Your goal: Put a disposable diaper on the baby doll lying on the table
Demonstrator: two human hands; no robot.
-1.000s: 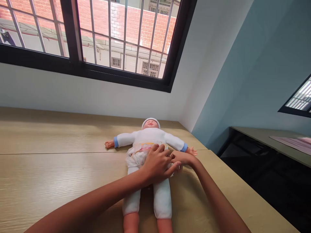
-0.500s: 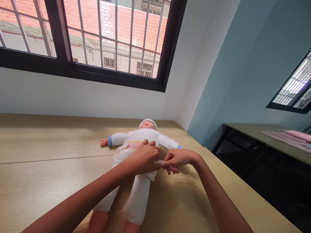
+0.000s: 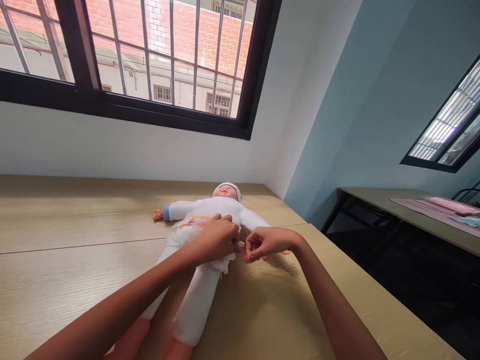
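Note:
A baby doll [image 3: 221,207] in a white suit with blue cuffs and a white cap lies on its back on the wooden table [image 3: 75,280]. Around its hips is a white diaper [image 3: 183,232] with a coloured band at the waist. My left hand [image 3: 221,237] is over the diaper's side, its fingers closed on a small piece of white diaper material at the doll's hip. Just to the right, my right hand [image 3: 260,245] hangs with bent wrist and curled fingers, slightly apart from my left; what its fingertips hold, if anything, is too small to name.
Behind the table is a white wall with a dark-framed, barred window [image 3: 161,110]. At the right stands another table [image 3: 375,205] with a pink cloth [image 3: 420,210] on it. A dark gap lies between the two tables.
My hands have drawn slightly apart, the fingertips no longer meeting at the white material. The doll's legs have swung to the left. The view has shifted a little to the right.

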